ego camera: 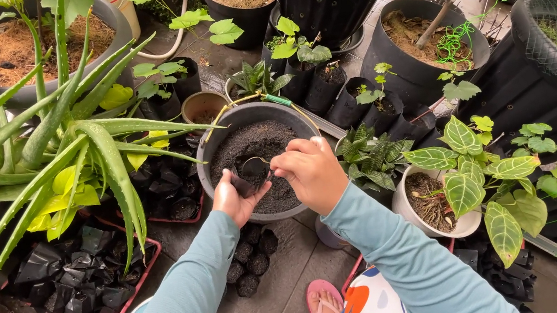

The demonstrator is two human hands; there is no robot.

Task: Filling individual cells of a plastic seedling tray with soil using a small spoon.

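Observation:
A grey bucket (pixel 218 132) of dark soil (pixel 255 141) stands in front of me on the paved floor. Over the soil, my left hand (pixel 234 199) holds a small black nursery bag (pixel 245 182) with its mouth up. My right hand (pixel 311 172) grips a small spoon-like scoop (pixel 255 160) whose bowl sits just above the bag. Several filled small black bags (pixel 249 261) stand on the floor below the bucket, between my arms. Both arms wear light teal sleeves.
A large aloe (pixel 39 138) spreads at the left over red trays of empty black bags (pixel 72 277). A white pot with a veined-leaf plant (pixel 471 174) stands right. Big black pots (pixel 414 45) and seedlings crowd the back. A pink sandal (pixel 324 301) lies at my feet.

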